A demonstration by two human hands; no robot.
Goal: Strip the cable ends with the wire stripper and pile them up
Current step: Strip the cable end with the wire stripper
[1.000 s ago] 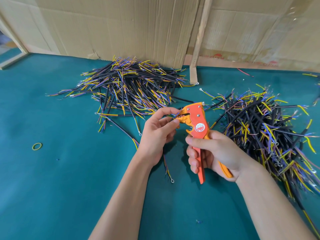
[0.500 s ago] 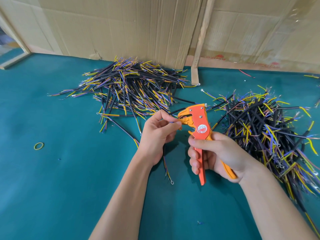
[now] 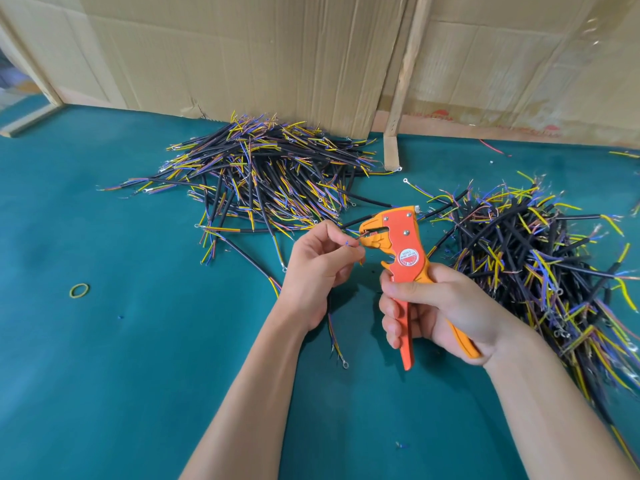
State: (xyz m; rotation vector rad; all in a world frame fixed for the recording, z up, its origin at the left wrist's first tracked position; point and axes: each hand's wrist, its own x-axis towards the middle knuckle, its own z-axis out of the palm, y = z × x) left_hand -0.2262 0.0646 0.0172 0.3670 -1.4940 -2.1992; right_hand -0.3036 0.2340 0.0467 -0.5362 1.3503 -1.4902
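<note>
A makeshift wiring workbench, probably in a small workshop or packing room.

A teal felt-like table surface (image 3: 121,375) carries two big heaps of short black cables with yellow, blue and purple cores, one cable pile (image 3: 263,178) at the back and another cable pile (image 3: 540,258) to the right. Flattened cardboard sheets (image 3: 242,53) and a bare wooden batten (image 3: 403,74) stand as the back wall. An orange wire stripper (image 3: 403,258) and a stray rubber band (image 3: 79,291) fit bench piecework.
</note>
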